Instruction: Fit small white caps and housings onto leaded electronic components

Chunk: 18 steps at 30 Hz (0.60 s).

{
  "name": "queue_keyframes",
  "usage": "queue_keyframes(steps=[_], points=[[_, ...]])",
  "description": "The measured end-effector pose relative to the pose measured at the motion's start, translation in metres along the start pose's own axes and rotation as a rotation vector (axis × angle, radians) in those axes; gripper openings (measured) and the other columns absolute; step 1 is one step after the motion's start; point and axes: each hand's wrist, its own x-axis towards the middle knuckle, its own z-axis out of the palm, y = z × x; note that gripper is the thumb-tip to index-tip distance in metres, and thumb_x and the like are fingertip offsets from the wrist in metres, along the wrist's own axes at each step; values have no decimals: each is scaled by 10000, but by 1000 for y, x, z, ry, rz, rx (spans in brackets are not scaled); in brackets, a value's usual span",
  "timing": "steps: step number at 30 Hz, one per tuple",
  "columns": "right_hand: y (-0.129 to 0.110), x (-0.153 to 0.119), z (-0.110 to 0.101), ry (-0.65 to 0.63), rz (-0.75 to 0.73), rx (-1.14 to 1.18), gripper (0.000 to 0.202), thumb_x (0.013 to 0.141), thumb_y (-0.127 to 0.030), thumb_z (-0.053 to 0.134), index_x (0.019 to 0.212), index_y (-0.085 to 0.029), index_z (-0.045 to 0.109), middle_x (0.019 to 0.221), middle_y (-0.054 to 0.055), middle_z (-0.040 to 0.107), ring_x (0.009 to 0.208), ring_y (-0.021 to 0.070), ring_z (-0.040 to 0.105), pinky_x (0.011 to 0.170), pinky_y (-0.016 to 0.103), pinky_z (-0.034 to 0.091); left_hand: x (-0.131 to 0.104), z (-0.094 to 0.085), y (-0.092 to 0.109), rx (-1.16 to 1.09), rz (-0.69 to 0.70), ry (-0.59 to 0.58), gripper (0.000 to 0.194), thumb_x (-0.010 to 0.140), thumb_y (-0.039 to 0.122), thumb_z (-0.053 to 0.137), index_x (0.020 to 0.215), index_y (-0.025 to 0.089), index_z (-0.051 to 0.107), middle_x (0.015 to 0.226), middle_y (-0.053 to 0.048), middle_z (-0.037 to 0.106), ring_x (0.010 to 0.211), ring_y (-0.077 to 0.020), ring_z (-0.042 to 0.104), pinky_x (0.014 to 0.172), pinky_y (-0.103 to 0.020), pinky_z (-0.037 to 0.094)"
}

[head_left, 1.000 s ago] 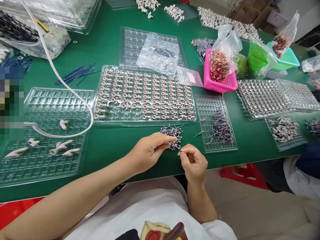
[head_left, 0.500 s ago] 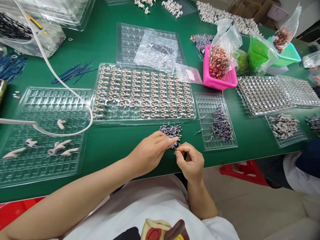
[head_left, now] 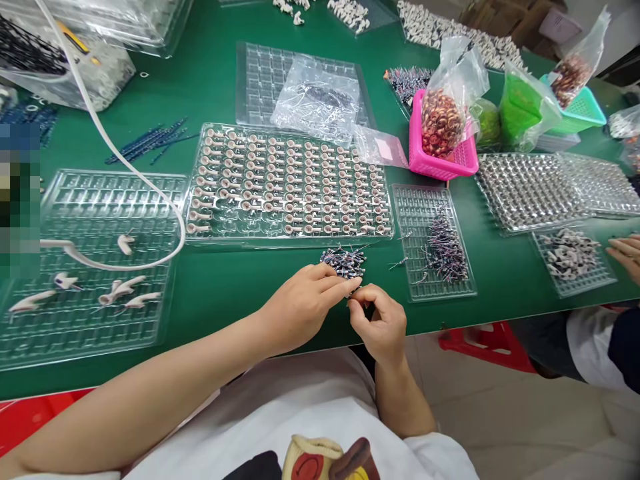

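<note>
Low over the table, my left hand (head_left: 304, 303) reaches in with its fingers pressed together. Its fingertips lie at the near edge of a pile of small wired parts (head_left: 344, 260) with dark bodies and thin leads. Close beside them, my right hand (head_left: 381, 321) is curled, thumb and forefinger pinched. Something small and dark shows between the two sets of fingertips, too hidden to name. Beyond the pile lies a clear blister tray (head_left: 225, 241) with rows of pale, spoon-shaped pieces (head_left: 295, 170); a few pockets at its near left hold none.
At the right, a clear tray (head_left: 417, 287) carries more wired parts, beside a pink basket (head_left: 467, 167) of copper-coloured rings. A white cable (head_left: 130, 167) loops over the left tray (head_left: 100, 343), where several pale pieces lie. Another person's hand (head_left: 625, 253) rests at the right edge.
My hands keep almost the same pose, with the fingertips shifted slightly. Another person's hand has come into view at the right edge. The whole view has moved a little.
</note>
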Motion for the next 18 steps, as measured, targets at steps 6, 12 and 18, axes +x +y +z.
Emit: queue_keyframes(steps=[6,12,18], points=[[1,-2,1,42,-102,-46,121,885,-101,635,919,-212,668,822,9,695,712,131,602,681,286,512,-1,3,1,8,-6,42,332,965,39,423,1250,83,586,953,-122,767,856,-238,637,716,-373,553],[4,-3,0,53,-208,-11,234,882,-58,640,1046,-222,673,929,42,741,839,174,684,745,334,552,-3,7,1,-55,3,116,385,938,12,486,1308,112,520,947,-99,771,850,-232,633,724,-368,549],[5,-5,-2,56,-225,42,298,875,-53,644,1101,-245,671,948,46,737,840,181,690,733,357,571,-4,7,2,-106,-8,129,459,929,5,503,1359,165,488,923,-72,759,871,-227,644,741,-362,545]])
